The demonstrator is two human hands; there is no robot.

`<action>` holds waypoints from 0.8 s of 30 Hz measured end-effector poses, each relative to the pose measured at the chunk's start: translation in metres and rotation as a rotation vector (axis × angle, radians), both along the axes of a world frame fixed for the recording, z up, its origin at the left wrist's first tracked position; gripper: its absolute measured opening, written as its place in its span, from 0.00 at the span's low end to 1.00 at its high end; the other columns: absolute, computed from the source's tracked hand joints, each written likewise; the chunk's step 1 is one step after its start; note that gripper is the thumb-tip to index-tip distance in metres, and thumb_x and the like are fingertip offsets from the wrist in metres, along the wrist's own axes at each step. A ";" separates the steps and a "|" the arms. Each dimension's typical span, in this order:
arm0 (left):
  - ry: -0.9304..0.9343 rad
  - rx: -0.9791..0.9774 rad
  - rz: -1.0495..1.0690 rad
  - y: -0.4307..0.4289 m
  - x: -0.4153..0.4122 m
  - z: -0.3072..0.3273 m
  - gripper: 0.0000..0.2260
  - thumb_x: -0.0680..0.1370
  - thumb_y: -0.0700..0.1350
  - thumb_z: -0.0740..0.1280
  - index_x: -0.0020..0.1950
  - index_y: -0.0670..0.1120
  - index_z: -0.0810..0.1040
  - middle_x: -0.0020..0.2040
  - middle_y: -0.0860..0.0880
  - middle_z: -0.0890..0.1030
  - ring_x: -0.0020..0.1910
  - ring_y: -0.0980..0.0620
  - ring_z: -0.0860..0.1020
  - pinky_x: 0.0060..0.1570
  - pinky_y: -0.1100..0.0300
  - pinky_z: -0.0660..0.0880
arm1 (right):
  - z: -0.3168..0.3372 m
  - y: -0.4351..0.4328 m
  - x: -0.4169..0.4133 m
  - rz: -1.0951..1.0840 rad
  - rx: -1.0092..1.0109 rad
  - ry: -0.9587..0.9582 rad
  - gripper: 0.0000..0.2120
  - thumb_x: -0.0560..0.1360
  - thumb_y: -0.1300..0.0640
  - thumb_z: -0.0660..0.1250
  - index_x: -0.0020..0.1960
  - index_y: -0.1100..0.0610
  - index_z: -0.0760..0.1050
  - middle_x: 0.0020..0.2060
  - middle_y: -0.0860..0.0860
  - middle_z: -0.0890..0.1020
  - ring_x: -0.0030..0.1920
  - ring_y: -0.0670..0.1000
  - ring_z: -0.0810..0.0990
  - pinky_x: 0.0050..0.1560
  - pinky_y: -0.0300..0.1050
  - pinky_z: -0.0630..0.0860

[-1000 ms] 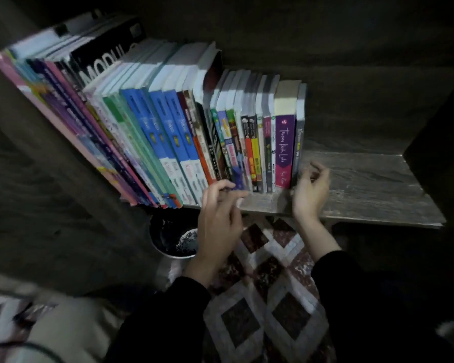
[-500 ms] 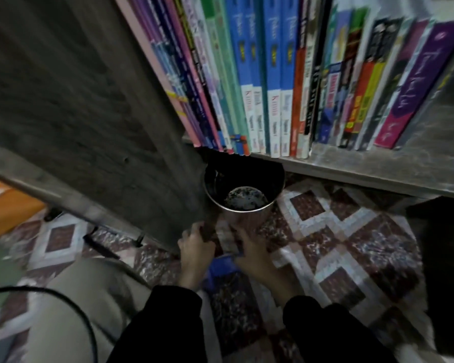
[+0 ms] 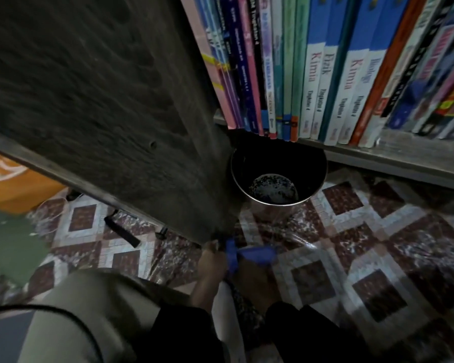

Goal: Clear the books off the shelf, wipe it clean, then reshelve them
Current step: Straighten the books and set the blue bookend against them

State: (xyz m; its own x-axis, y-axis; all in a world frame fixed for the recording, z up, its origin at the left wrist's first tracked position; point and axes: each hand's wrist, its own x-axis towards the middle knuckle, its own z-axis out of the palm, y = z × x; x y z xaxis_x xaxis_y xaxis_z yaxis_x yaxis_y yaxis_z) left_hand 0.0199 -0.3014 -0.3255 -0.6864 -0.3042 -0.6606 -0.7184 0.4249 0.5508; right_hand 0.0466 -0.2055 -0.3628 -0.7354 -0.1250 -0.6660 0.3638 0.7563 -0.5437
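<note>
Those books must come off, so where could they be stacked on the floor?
The widest bare patch is the tiled floor right of the metal bucket, below the shelf edge. Beside the wooden side panel, the floor is crowded by a black object and the person's knee.

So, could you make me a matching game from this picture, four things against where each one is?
Things:
1 books
2 metal bucket
3 blue cloth
4 orange object

Places:
A held by left hand and right hand
B far left, past the wooden side panel
C standing on the shelf
D on the tiled floor, below the shelf edge

Pairs: 1-C, 2-D, 3-A, 4-B
</note>
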 end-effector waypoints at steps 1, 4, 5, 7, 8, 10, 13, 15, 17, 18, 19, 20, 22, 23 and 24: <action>0.032 -0.028 -0.090 0.003 -0.001 0.003 0.21 0.77 0.48 0.62 0.67 0.40 0.70 0.63 0.38 0.76 0.61 0.37 0.75 0.58 0.52 0.73 | 0.004 -0.001 -0.003 0.014 0.002 0.012 0.24 0.77 0.46 0.54 0.64 0.61 0.71 0.59 0.59 0.79 0.61 0.58 0.77 0.55 0.47 0.72; 0.134 -0.185 -0.401 0.014 -0.007 0.011 0.30 0.73 0.47 0.64 0.75 0.45 0.62 0.68 0.39 0.70 0.65 0.37 0.71 0.60 0.51 0.69 | 0.020 0.017 -0.015 0.092 0.137 0.045 0.23 0.76 0.48 0.56 0.63 0.62 0.73 0.60 0.59 0.78 0.61 0.57 0.77 0.56 0.48 0.72; 0.144 -0.255 -0.513 0.018 -0.011 0.015 0.31 0.75 0.45 0.65 0.76 0.48 0.59 0.71 0.40 0.67 0.68 0.38 0.67 0.64 0.50 0.66 | 0.028 0.030 -0.023 0.138 0.187 0.064 0.19 0.79 0.52 0.57 0.63 0.62 0.73 0.60 0.59 0.78 0.62 0.58 0.76 0.56 0.48 0.72; 0.124 -0.384 -0.802 0.030 -0.020 0.028 0.30 0.78 0.45 0.62 0.78 0.49 0.53 0.77 0.43 0.57 0.75 0.41 0.56 0.71 0.50 0.56 | 0.047 0.061 -0.040 0.270 0.189 0.070 0.12 0.80 0.57 0.59 0.59 0.61 0.76 0.54 0.60 0.80 0.58 0.59 0.78 0.47 0.48 0.73; 0.124 -0.412 -0.937 0.037 -0.023 0.038 0.30 0.79 0.45 0.61 0.78 0.49 0.51 0.78 0.44 0.54 0.76 0.42 0.51 0.72 0.51 0.51 | 0.060 0.081 -0.049 0.320 0.147 0.031 0.08 0.79 0.58 0.60 0.51 0.60 0.77 0.46 0.59 0.81 0.53 0.60 0.80 0.40 0.46 0.70; 0.176 -0.335 -1.101 0.054 -0.030 0.066 0.28 0.76 0.48 0.62 0.75 0.48 0.60 0.75 0.44 0.62 0.76 0.45 0.54 0.71 0.56 0.52 | 0.096 0.118 -0.062 0.395 0.053 -0.047 0.09 0.77 0.60 0.65 0.38 0.56 0.72 0.34 0.53 0.76 0.39 0.56 0.79 0.36 0.43 0.69; 0.239 -0.051 -1.061 0.083 -0.043 0.118 0.10 0.76 0.46 0.69 0.54 0.42 0.79 0.53 0.42 0.80 0.51 0.53 0.75 0.43 0.67 0.66 | 0.160 0.171 -0.069 0.387 -0.055 -0.129 0.03 0.74 0.62 0.70 0.47 0.56 0.78 0.38 0.53 0.81 0.32 0.47 0.80 0.39 0.44 0.80; 0.176 0.094 -1.075 0.100 -0.051 0.150 0.02 0.77 0.42 0.69 0.46 0.44 0.79 0.42 0.43 0.79 0.41 0.54 0.74 0.38 0.64 0.67 | 0.200 0.202 -0.068 0.314 -0.120 -0.171 0.05 0.74 0.61 0.71 0.50 0.60 0.79 0.35 0.56 0.82 0.27 0.45 0.80 0.30 0.37 0.78; 0.146 0.212 -1.090 0.119 -0.052 0.178 0.04 0.77 0.40 0.68 0.43 0.46 0.77 0.40 0.47 0.78 0.38 0.55 0.74 0.40 0.61 0.70 | 0.235 0.228 -0.058 0.188 -0.187 -0.107 0.03 0.74 0.60 0.71 0.47 0.58 0.79 0.31 0.54 0.82 0.25 0.47 0.79 0.26 0.35 0.76; 0.164 0.247 -1.065 0.128 -0.052 0.191 0.05 0.77 0.39 0.67 0.42 0.46 0.77 0.39 0.48 0.78 0.38 0.56 0.74 0.41 0.60 0.70 | 0.248 0.238 -0.051 0.112 -0.232 -0.045 0.02 0.75 0.61 0.70 0.47 0.58 0.79 0.28 0.50 0.81 0.25 0.44 0.78 0.25 0.33 0.73; 0.194 0.271 -1.032 0.137 -0.049 0.205 0.07 0.77 0.37 0.67 0.40 0.46 0.76 0.37 0.49 0.77 0.36 0.58 0.73 0.39 0.61 0.69 | 0.262 0.247 -0.043 0.035 -0.277 0.019 0.03 0.75 0.63 0.69 0.48 0.58 0.78 0.27 0.46 0.81 0.25 0.42 0.77 0.25 0.32 0.72; 0.224 0.290 -0.998 0.146 -0.047 0.217 0.10 0.78 0.36 0.66 0.38 0.46 0.74 0.35 0.50 0.74 0.34 0.59 0.72 0.36 0.63 0.67 | 0.274 0.254 -0.035 -0.034 -0.321 0.084 0.04 0.75 0.65 0.68 0.48 0.58 0.78 0.28 0.45 0.81 0.26 0.40 0.77 0.26 0.31 0.72; 0.246 0.361 -0.924 0.163 -0.041 0.244 0.12 0.77 0.36 0.65 0.35 0.46 0.72 0.33 0.50 0.72 0.31 0.58 0.70 0.30 0.66 0.64 | 0.294 0.268 -0.021 -0.187 -0.379 0.205 0.08 0.73 0.65 0.70 0.52 0.59 0.79 0.36 0.49 0.83 0.34 0.44 0.80 0.36 0.37 0.77; 0.229 0.418 -0.883 0.172 -0.037 0.257 0.12 0.77 0.36 0.65 0.35 0.46 0.72 0.33 0.50 0.72 0.30 0.57 0.70 0.28 0.66 0.65 | 0.305 0.274 -0.015 -0.247 -0.361 0.273 0.11 0.72 0.64 0.72 0.53 0.58 0.78 0.40 0.52 0.83 0.37 0.47 0.80 0.40 0.42 0.78; 0.216 0.462 -0.841 0.181 -0.034 0.270 0.12 0.77 0.36 0.65 0.35 0.47 0.71 0.31 0.49 0.72 0.29 0.56 0.70 0.26 0.67 0.65 | 0.315 0.282 -0.009 -0.286 -0.291 0.359 0.13 0.71 0.61 0.73 0.54 0.56 0.76 0.40 0.53 0.82 0.37 0.49 0.78 0.42 0.45 0.75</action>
